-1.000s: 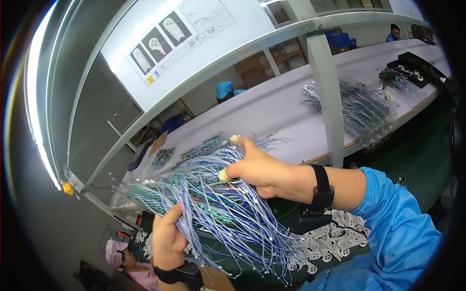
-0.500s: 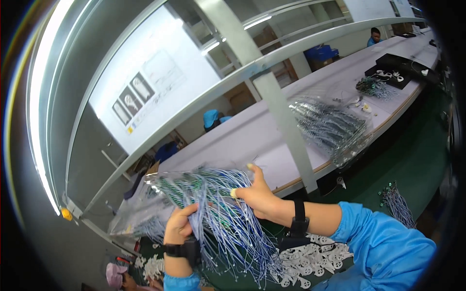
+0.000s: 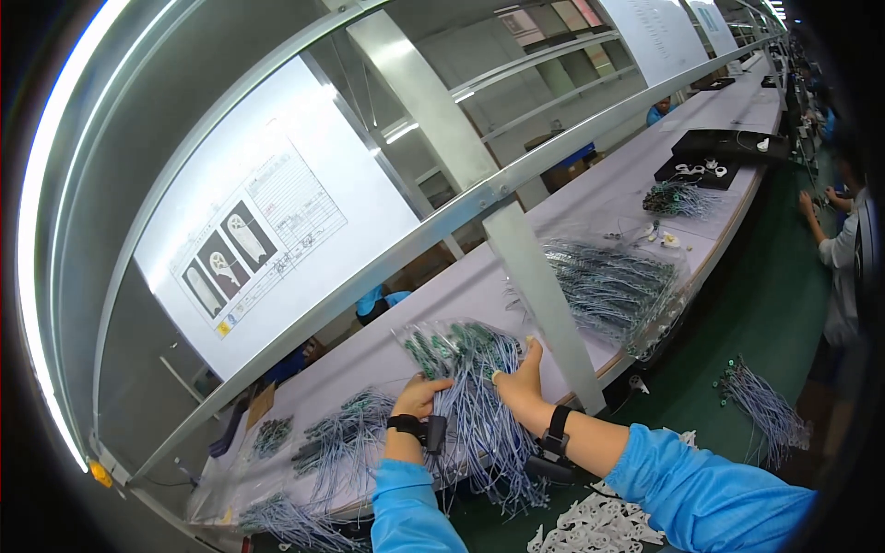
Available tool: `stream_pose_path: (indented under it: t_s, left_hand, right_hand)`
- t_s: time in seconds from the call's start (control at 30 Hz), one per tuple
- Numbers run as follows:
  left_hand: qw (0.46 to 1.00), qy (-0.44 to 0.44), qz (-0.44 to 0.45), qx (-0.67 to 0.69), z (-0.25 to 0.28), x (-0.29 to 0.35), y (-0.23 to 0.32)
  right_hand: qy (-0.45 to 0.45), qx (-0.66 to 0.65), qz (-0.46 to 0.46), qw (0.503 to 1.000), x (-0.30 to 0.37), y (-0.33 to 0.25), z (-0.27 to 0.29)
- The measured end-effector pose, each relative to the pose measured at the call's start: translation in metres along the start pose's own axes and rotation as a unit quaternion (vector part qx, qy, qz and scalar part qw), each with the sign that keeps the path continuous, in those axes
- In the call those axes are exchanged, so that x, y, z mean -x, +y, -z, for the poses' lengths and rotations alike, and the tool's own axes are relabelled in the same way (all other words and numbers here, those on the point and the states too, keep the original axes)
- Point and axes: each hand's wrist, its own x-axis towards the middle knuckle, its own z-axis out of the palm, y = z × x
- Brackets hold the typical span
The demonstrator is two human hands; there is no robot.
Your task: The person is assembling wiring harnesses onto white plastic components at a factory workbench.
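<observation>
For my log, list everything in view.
Table: one, lilac, across centre
Held wires: many, bluish, centre
Bagged wires: many, bluish, table right
Other wires: many, bluish, table left
Loose bundle: one, bluish, green surface
Plastic parts: many, white, lower centre
Trays: about two, black, far table
Frame: one, grey, above table
Sheets: several, white, above table
Lights: several, white, left and background
People: several, clothing partly blue, background
Left hand, right hand: one each, blue sleeves, at wires

Wires: pale blue and white strands, green at upper ends; sleeves: plain bright blue; wrist straps: black; parts: white; belt: dark green; desk: pale lilac; box: black; post: grey; sheet: white, three dark panels, one yellow patch.
</observation>
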Motion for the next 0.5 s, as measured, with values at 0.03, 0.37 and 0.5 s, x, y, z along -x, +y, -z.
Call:
stream_pose_path:
  t_s: [0.03, 0.37, 0.5]
  left_hand:
    - [1.000, -0.006, 0.003, 0.002, 0.000, -0.007, -0.004]
    - [0.979, 0.048, -0.008, -0.197, -0.009, 0.008, -0.003]
    - [0.959, 0.097, -0.085, -0.251, 0.036, 0.020, -0.024]
  right_hand:
    - [0.005, 0.005, 0.000, 1.000, -0.004, -0.001, 0.002]
    - [-0.089, 0.430, -0.059, 0.897, -0.045, 0.000, 0.045]
    - [-0.061, 0.474, 0.035, 0.878, -0.008, -0.009, 0.042]
